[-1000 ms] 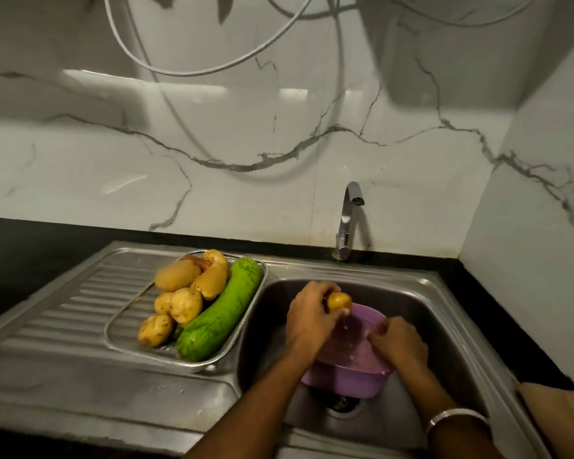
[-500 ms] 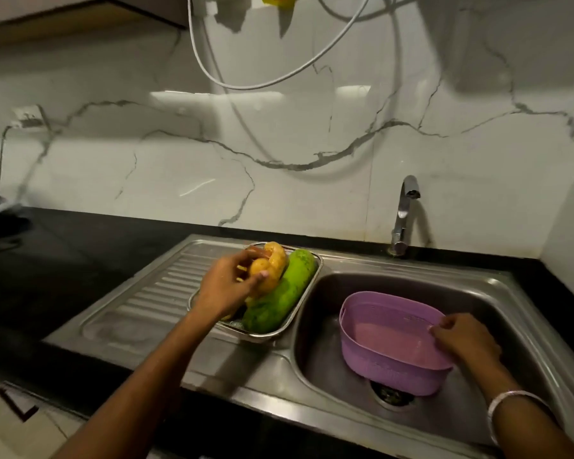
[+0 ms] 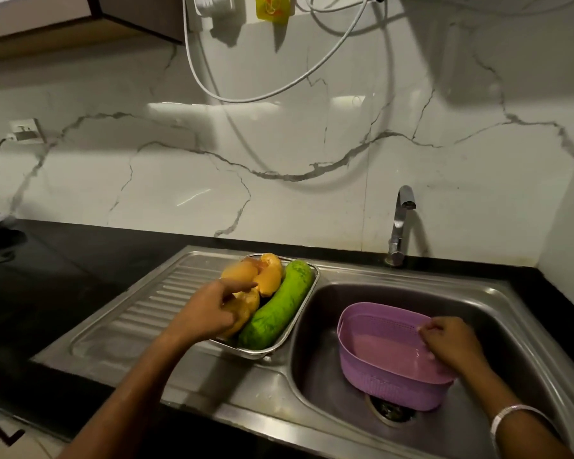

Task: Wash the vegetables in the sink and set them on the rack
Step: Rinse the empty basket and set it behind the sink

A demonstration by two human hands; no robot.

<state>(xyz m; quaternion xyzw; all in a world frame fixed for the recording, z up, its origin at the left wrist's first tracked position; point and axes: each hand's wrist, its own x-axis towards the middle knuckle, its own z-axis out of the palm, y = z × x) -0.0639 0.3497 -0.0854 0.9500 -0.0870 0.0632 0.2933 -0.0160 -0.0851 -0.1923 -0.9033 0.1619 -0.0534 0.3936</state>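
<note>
The left hand [image 3: 209,313], which carried a washed yellow potato [image 3: 242,309] over from the lilac perforated plastic basket [image 3: 375,369], now releases it, fingers loosening, onto the steel rack tray [image 3: 299,313], while the right hand [image 3: 451,346] pinches the basket's rim.

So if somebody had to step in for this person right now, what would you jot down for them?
Left hand: over the potatoes in the metal rack, index finger out; whether it grips one is unclear.
Right hand: holds the rim of the purple basket in the sink.
Done: potatoes and green gourd on the rack.
Left: the basket looks empty; deal with it.
</note>
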